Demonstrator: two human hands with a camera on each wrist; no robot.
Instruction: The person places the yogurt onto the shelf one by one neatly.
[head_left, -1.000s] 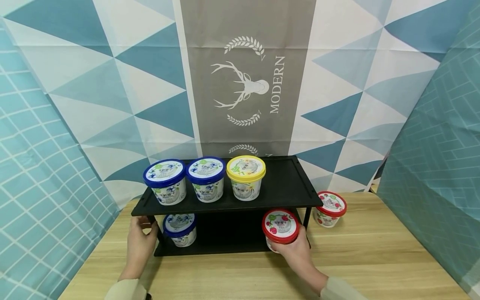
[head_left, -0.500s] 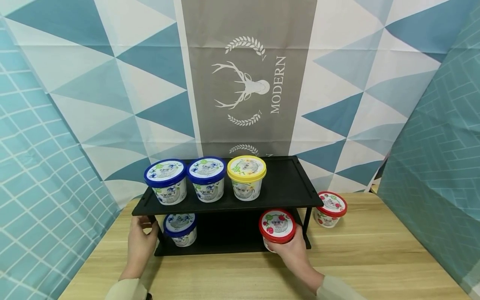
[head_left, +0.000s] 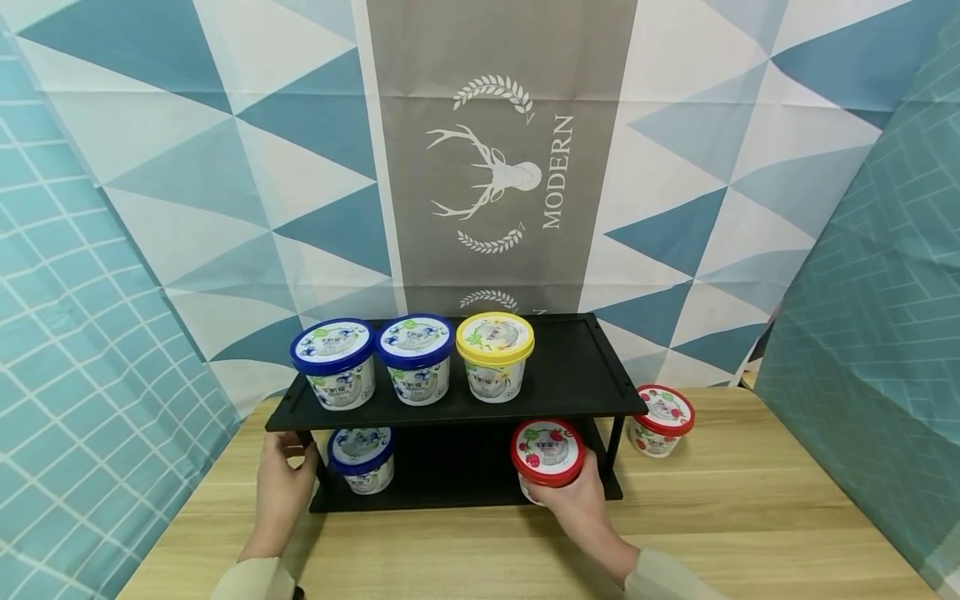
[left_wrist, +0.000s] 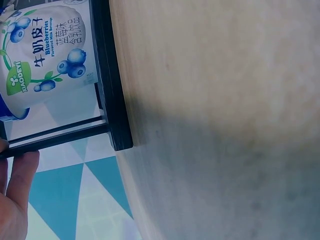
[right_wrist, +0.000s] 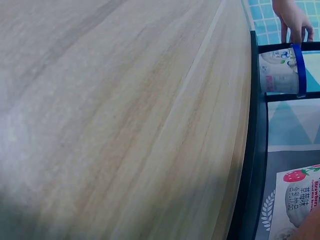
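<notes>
In the head view my right hand (head_left: pixel 581 500) grips a red-lidded strawberry tub (head_left: pixel 547 450) over the front right part of the lower shelf of a black two-tier rack (head_left: pixel 573 362). The right wrist view shows only part of that strawberry tub (right_wrist: pixel 295 200), with a bit of the hand at the corner. My left hand (head_left: pixel 283 483) pinches the rack's left leg just under the upper shelf; in the left wrist view its fingers (left_wrist: pixel 22 175) lie against this leg. A blue-lidded blueberry tub (head_left: pixel 362 458) stands on the lower shelf, near the left leg.
Two blue-lidded tubs (head_left: pixel 332 362) and a yellow-lidded tub (head_left: pixel 495 354) stand in a row on the upper shelf. Another red-lidded tub (head_left: pixel 662 419) is on the wooden table (head_left: pixel 735 500), right of the rack. Patterned cloths (head_left: pixel 300 167) hang behind and at both sides.
My right hand has shifted the red-lidded strawberry tub a little to the left along the lower shelf. The left hand keeps its hold on the rack's leg.
</notes>
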